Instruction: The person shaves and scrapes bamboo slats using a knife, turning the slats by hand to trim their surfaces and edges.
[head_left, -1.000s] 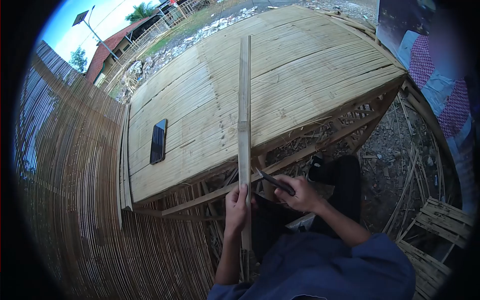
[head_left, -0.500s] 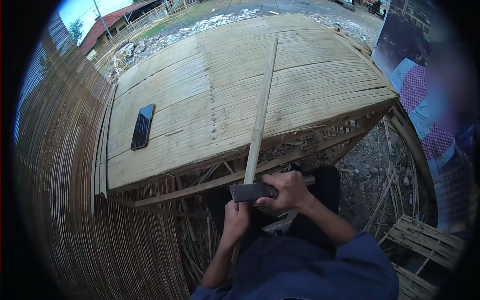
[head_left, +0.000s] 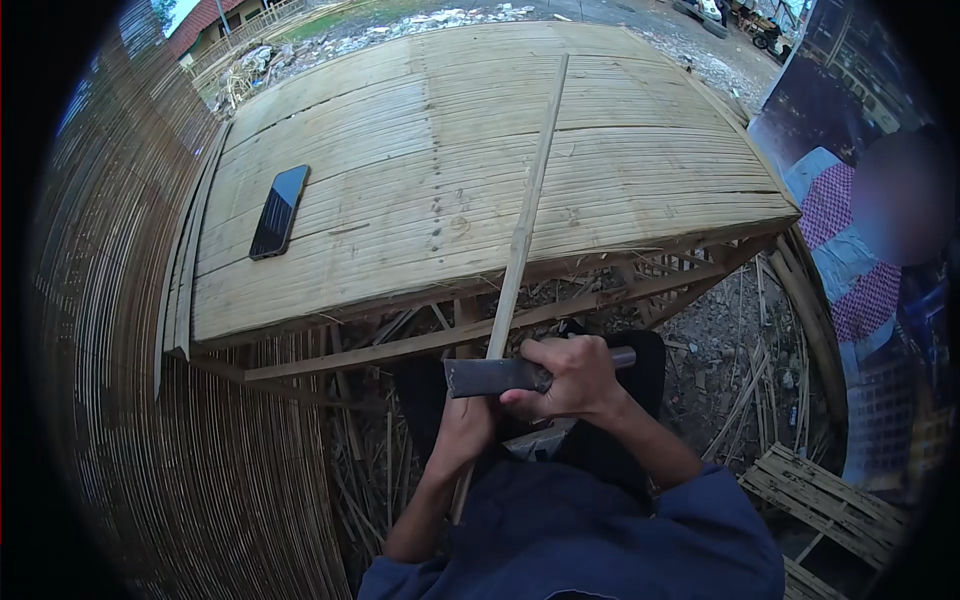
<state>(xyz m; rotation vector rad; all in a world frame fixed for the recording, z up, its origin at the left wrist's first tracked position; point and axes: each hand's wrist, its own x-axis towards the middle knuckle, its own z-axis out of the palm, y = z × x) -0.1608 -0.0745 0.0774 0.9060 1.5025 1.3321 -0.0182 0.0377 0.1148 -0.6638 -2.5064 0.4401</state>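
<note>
My right hand (head_left: 572, 377) is closed around the handle of a broad-bladed chopping knife (head_left: 485, 378), its dark, square-ended blade pointing left. The blade lies across a long bamboo strip (head_left: 524, 232) near its lower part. Just under the blade, my left hand (head_left: 466, 428) grips the strip, its fingers partly hidden by the blade. From there the strip slants up and away over the near edge of the bamboo table (head_left: 370, 270). Its lower end runs down past my left wrist toward my lap.
A smartphone (head_left: 280, 212) lies on the table's left side. A slatted bamboo screen (head_left: 110, 330) stands at left. Cut bamboo pieces (head_left: 745, 395) litter the ground, and a slatted bamboo rack (head_left: 820, 495) is at lower right. A person in patterned clothing (head_left: 840, 210) is at right.
The view has shifted slightly, so the table and phone appear farther left. The knife and both hands stay at nearly the same part of the strip; the blade now hides more of my left fingers.
</note>
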